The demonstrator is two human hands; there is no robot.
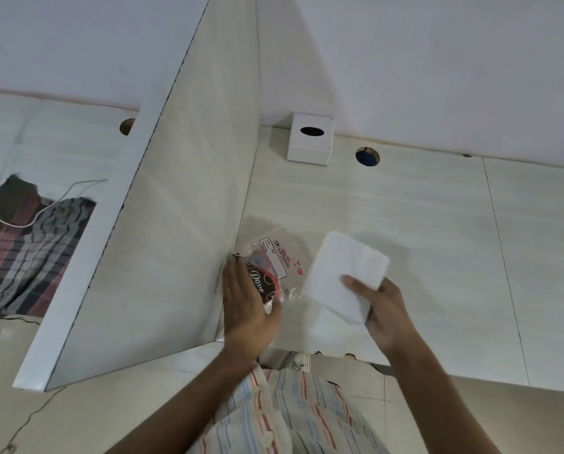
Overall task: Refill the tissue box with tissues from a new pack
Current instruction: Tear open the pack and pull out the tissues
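Note:
A white cube tissue box (310, 139) with a dark oval slot on top stands at the back of the desk against the wall. My right hand (384, 314) grips a thick white stack of tissues (344, 275) just above the desk, thumb on top. To its left, my left hand (246, 306) rests on the clear plastic wrapper (274, 267) with red and dark print, pressing it against the desk beside the partition. The wrapper looks flat and empty.
A tall white partition panel (175, 208) stands along the desk's left side. A round cable hole (367, 156) is cut in the pale desk (421, 240) right of the box. Striped cloth (35, 250) and thin cables lie beyond the partition.

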